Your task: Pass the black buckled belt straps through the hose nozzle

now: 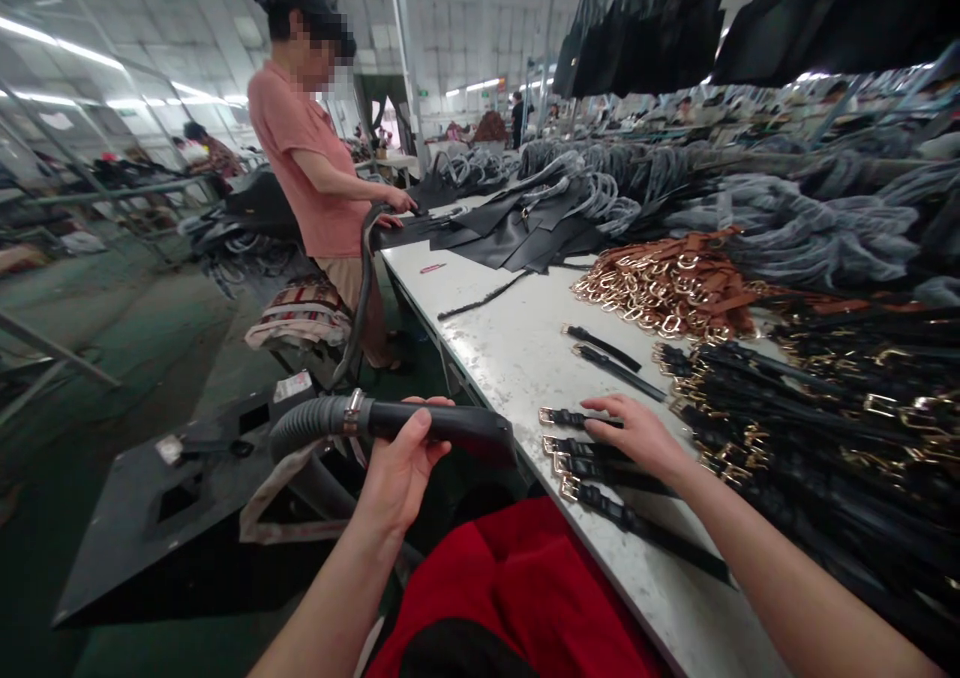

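Observation:
My left hand (409, 468) is wrapped round a black hose nozzle (457, 430), held level just off the table's near edge. A grey ribbed hose (315, 423) joins it through a metal clamp. My right hand (641, 433) rests on the table with its fingers stretched out, touching a black leather strap (574, 418) that has a gold buckle. Nearer me lie several similar black buckled straps (615, 508), side by side with their buckles toward the table edge. Two more black straps (611, 358) lie farther up.
The white table (487, 333) also bears a pile of brown straps with gold rings (675, 278), a heap of black straps (817, 408) and black leather pieces (517, 228). A person in a pink shirt (300, 158) works at the far end. A dark machine housing (187, 488) stands left.

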Available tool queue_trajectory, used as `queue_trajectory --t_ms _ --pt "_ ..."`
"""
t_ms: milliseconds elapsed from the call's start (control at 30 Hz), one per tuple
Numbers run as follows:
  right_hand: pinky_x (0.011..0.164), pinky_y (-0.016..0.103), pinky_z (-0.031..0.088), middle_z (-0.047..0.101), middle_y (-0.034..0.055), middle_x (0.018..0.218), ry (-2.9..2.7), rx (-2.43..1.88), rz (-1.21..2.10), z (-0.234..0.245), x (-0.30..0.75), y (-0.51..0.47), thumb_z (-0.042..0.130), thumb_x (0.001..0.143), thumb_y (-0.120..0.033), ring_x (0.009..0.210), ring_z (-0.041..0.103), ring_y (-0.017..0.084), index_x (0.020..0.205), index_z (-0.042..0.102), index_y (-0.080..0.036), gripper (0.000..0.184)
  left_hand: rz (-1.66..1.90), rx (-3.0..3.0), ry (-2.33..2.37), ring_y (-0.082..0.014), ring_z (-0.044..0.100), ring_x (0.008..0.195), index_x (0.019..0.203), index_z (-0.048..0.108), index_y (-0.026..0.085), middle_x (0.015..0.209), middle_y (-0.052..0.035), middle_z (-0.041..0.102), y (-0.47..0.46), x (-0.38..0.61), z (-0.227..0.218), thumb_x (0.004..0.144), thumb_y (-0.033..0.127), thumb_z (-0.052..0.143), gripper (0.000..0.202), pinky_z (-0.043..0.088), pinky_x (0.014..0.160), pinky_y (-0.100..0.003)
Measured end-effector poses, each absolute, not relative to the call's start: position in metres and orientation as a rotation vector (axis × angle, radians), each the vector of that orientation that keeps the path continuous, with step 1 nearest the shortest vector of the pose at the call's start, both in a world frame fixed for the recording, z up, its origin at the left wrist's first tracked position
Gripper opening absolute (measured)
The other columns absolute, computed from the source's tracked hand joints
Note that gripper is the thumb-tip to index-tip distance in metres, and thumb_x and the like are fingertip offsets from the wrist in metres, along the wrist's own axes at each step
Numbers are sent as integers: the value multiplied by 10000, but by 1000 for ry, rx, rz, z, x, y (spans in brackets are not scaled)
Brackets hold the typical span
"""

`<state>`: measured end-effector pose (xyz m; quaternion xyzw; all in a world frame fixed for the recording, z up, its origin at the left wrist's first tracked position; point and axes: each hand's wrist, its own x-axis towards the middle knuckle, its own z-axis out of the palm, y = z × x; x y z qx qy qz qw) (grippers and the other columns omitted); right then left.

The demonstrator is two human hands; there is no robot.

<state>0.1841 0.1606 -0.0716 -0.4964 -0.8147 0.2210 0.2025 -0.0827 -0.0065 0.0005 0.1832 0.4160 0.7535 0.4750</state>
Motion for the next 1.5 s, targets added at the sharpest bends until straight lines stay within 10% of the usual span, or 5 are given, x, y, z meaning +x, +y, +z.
queue_trajectory --t_ms 1500 --pt "749 309 340 655 30 976 -2318 -1499 527 -83 185 162 485 793 -308 935 549 205 911 641 -245 205 1581 827 1118 -172 623 737 821 606 170 896 -49 672 96 3 3 607 264 756 278 523 548 -260"
